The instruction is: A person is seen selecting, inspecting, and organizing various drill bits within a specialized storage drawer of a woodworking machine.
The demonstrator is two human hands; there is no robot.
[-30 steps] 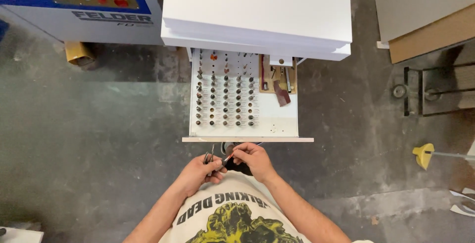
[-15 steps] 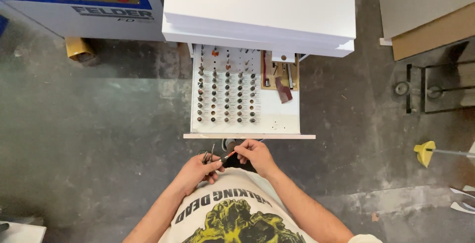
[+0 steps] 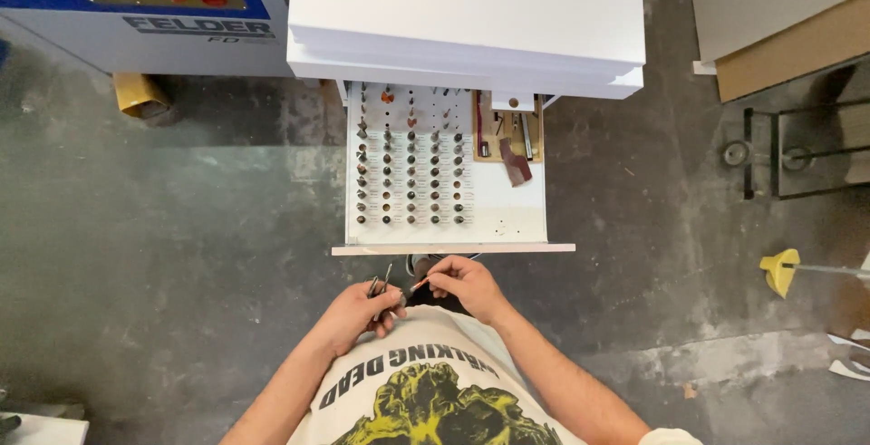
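The left hand (image 3: 358, 311) is curled into a loose fist just below the front edge of the open white drawer (image 3: 521, 214). It holds a few thin metal bits (image 3: 379, 284) that stick up out of the fist. The right hand (image 3: 464, 284) is right beside it, also just under the drawer front. Its fingers pinch one small thin bit with a reddish tip (image 3: 417, 287), and that tip points toward the left hand. The two hands are very close, almost touching.

Inside the drawer, on its left side, many small dark drill bits (image 3: 410, 169) stand up in neat rows. On the right side of the drawer lies a flat wooden tray (image 3: 536, 128) with a few long tools, and a dark red strip (image 3: 515, 162) lies across its lower edge.

Above the drawer is the flat white cabinet top (image 3: 467, 14). To the left of the drawer, further up, stands a blue and grey machine (image 3: 136, 10) with red and yellow buttons. Well to the right of the drawer, a yellow funnel-shaped piece (image 3: 781, 270) lies on the grey concrete floor (image 3: 163, 246).
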